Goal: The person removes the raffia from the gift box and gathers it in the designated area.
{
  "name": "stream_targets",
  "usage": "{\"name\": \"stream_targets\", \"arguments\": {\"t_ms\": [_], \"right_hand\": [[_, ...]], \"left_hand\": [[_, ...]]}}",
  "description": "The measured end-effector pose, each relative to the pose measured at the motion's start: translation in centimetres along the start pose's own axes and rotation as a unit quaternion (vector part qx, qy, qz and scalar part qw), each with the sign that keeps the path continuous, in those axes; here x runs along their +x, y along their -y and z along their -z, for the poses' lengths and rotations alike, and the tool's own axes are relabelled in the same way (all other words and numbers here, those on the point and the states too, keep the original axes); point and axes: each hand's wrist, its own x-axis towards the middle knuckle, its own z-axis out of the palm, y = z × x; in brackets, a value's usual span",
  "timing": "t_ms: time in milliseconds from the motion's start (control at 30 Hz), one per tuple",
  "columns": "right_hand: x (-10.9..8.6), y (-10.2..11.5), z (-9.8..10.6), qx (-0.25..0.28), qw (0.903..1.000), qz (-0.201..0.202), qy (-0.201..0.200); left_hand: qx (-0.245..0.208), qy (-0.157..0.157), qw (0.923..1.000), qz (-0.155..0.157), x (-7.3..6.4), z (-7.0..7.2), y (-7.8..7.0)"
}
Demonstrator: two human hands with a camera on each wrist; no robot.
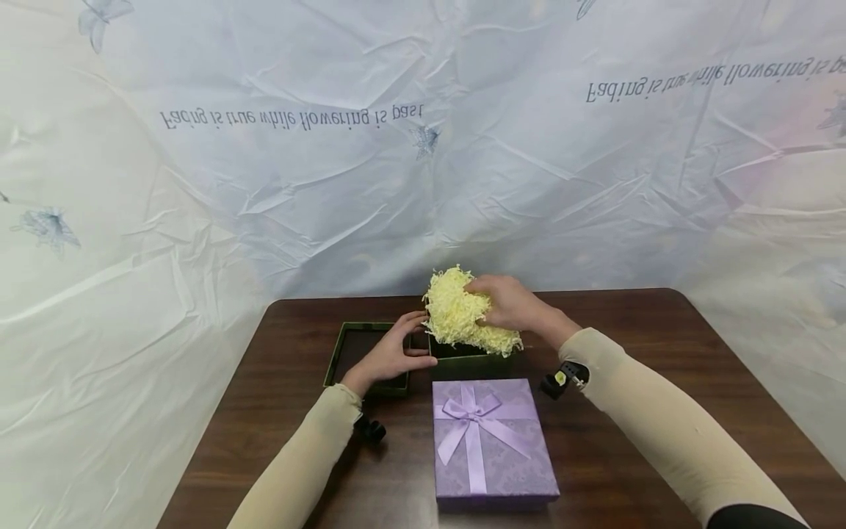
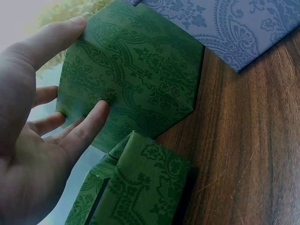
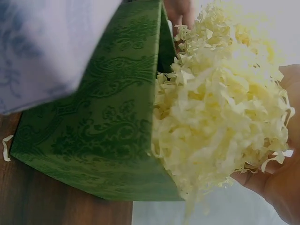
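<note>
A clump of pale yellow shredded paper (image 1: 456,308) rises above the green box (image 1: 472,364) at the back middle of the table. My right hand (image 1: 509,303) grips it, and strands hang over the box's rim. Dark interior shows beneath the clump. With spread, fairly straight fingers, my left hand (image 1: 391,356) touches the patterned left side of the green box (image 2: 136,75). Under that hand lies a green-edged lid or tray (image 1: 350,349). In the right wrist view, the shredded paper (image 3: 220,103) partly hides the right hand's fingers.
A purple gift box (image 1: 496,455) with a lilac ribbon bow stands just in front of the green box. All rest on a dark wooden table (image 1: 628,411). A pale printed curtain (image 1: 344,184) hangs behind. One loose paper strand (image 3: 6,148) lies on the table.
</note>
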Motion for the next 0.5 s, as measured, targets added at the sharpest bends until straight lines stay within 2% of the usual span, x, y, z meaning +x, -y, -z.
{"name": "stream_targets", "arguments": {"t_ms": [133,500], "right_hand": [[-0.2,-0.2,0.4,0.012,0.9999,-0.004,-0.008],[-0.6,-0.9,1.3,0.031,0.9988,-0.019,-0.033]], "left_hand": [[-0.012,0.004,0.9999,-0.011,-0.6,0.0,-1.3],[-0.007,0.004,0.9996,-0.025,-0.5,0.1,-1.3]]}}
